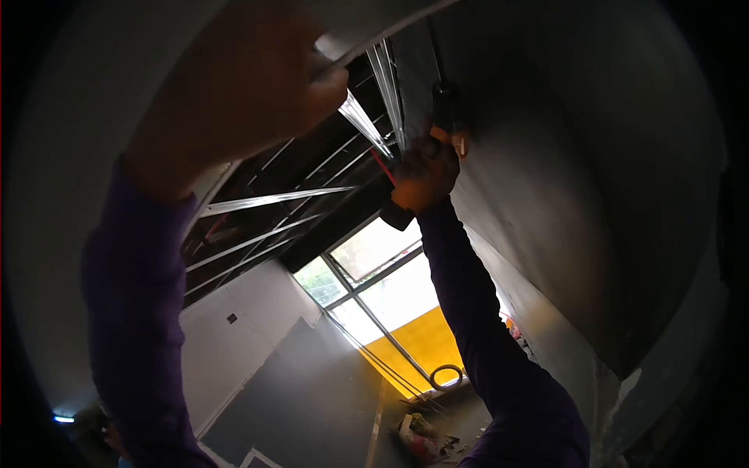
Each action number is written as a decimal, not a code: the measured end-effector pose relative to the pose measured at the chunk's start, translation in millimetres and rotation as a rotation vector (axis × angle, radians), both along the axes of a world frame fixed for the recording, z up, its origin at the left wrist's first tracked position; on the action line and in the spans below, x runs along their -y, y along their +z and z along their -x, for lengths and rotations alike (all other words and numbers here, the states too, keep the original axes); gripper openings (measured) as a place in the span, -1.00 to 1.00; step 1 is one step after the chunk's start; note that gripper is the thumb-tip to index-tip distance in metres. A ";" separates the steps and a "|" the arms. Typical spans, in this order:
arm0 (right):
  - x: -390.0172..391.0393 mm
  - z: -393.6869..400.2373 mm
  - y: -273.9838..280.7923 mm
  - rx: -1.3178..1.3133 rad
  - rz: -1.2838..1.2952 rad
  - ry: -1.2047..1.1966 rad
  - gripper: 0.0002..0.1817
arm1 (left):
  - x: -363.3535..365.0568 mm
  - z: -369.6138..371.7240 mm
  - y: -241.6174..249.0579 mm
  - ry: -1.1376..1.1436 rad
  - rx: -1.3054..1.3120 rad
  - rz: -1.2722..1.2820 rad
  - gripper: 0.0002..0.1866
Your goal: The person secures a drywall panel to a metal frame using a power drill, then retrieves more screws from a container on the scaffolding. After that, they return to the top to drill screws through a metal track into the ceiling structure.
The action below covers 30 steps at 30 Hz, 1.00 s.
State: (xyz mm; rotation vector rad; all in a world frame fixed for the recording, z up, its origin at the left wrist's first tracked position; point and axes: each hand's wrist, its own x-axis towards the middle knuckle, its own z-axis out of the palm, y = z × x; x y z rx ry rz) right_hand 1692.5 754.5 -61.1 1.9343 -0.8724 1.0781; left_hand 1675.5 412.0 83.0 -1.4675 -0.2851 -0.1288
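Note:
High at the upper left, my left hand (250, 86) is raised against a pale board (374, 31), closed at its edge with the thumb below. Its other fingers are lost in the dark. My right hand (427, 173) is wrapped around a cordless drill (445, 109) with a dark front end and an orange patch. A long thin bit (435, 51) points up from the drill toward the board overhead. Below that hand juts the drill's dark base (396, 216).
Metal ceiling channels (273, 200) cross the dark open ceiling. A smooth grey panel (546, 171) slopes close on the right. Farther off are a window (390, 285) with yellow lower panes, a coiled ring (446, 377), and debris on the floor (425, 437).

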 end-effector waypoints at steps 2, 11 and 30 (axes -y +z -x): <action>-14.0 1.1 -4.1 0.007 0.081 -0.027 -0.45 | -10.0 8.4 16.4 -0.022 -0.006 0.072 -0.56; 8.2 -1.9 -3.8 -0.026 0.137 -0.096 -0.38 | -1.1 -2.1 5.3 0.015 -0.354 -0.334 -0.69; 11.5 -3.0 2.3 -0.161 0.227 -0.118 -0.63 | 20.7 3.0 32.0 0.304 -0.631 -0.645 -0.51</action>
